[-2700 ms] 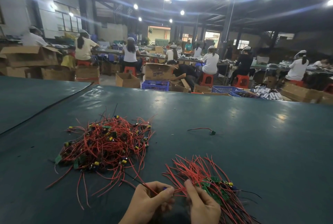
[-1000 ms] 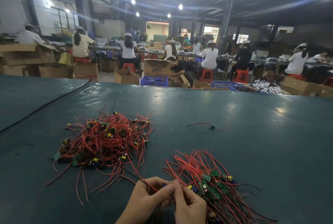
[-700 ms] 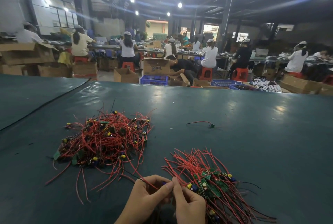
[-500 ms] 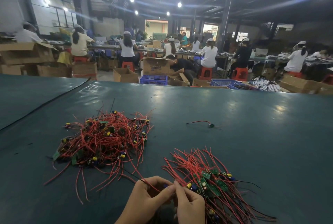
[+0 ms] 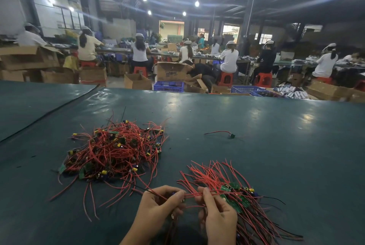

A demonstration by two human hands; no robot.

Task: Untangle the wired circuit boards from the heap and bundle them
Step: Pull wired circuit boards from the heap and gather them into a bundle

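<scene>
Down at the near edge of the counter (image 5: 276,126), which is glossy teal matting, the left hand (image 5: 158,203) and right hand (image 5: 219,215) both pinch thin red wires (image 5: 190,195) stretched between them. A messy heap (image 5: 114,150) of red leads and little green boards sits left of centre. The straighter bundle (image 5: 233,193) fans out beside the right hand.

The table (image 5: 276,146) filling the lower frame has a dark green covering, smooth with a soft sheen that catches lamp glare at centre right. The red wires (image 5: 110,152) at lower centre look plastic-sheathed and smooth, and their green boards (image 5: 234,185) slightly glossy. Mid-frame, the cardboard boxes (image 5: 171,71) are matt; the crates (image 5: 168,86) and stools (image 5: 225,79) look like hard plastic.
</scene>
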